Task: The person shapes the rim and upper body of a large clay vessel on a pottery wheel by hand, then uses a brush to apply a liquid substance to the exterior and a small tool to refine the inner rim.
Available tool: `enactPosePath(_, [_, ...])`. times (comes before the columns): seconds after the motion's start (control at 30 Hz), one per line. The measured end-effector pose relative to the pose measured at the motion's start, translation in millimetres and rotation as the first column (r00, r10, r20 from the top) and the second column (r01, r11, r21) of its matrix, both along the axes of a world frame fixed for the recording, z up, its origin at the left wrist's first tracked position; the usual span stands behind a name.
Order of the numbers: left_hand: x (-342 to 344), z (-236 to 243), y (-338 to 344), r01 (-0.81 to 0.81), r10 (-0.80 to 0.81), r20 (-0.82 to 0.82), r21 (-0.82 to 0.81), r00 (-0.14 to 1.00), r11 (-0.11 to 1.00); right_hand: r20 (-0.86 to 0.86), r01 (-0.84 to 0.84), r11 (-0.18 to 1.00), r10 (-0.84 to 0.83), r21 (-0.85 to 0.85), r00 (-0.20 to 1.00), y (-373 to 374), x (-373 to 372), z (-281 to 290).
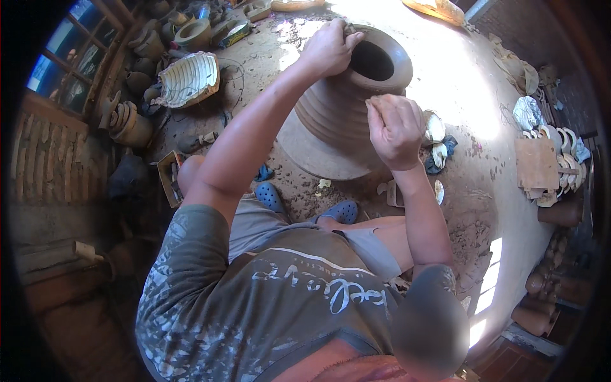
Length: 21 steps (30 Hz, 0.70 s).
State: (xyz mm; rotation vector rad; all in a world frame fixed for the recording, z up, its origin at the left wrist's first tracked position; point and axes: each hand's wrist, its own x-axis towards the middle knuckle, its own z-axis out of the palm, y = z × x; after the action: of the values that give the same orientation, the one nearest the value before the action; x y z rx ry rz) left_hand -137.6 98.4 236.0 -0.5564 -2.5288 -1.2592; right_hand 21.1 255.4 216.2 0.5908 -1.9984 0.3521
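A large ridged clay jar (334, 105) with a wide round mouth stands upright on a round wheel board (318, 148) in front of me. My left hand (328, 49) is at the left side of the jar's rim, its thumb and fingers closed in a pinch. A small dark bit shows between those fingertips, too small to name. On the near right side of the jar, my right hand (396, 130) is closed with curled fingers just below the rim. What it holds, if anything, is hidden.
My feet in blue clogs (344, 211) rest close to the wheel. A ribbed pale mould (189, 79) and several clay pots (193, 33) crowd the left. White dishes and cloths (435, 137) lie right of the jar. Stacked pottery pieces (560, 159) line the right wall.
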Motion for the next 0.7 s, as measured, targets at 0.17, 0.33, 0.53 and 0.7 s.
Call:
enactPosePath(0.17, [-3,9,15,-0.171,0.171,-0.017,-0.023,0.985,0.985,-0.076,0.002,0.990,0.009,0.144,0.997,-12,-19,4])
enactPosePath(0.33, [-3,11,25,-0.063,0.065,0.005,-0.126,0.998,0.990,-0.100,0.038,0.984,-0.020,0.174,0.995,-17,-31,7])
enactPosePath(0.53, [-34,7,18,0.161,-0.181,-0.049,-0.268,0.982,0.950,-0.073,-0.053,0.963,0.075,0.264,0.995,-10,-34,12])
enactPosePath(0.7, [-53,5,15,0.325,-0.365,-0.118,-0.267,0.923,0.907,-0.065,-0.106,0.952,0.130,0.288,0.989,-3,-35,14])
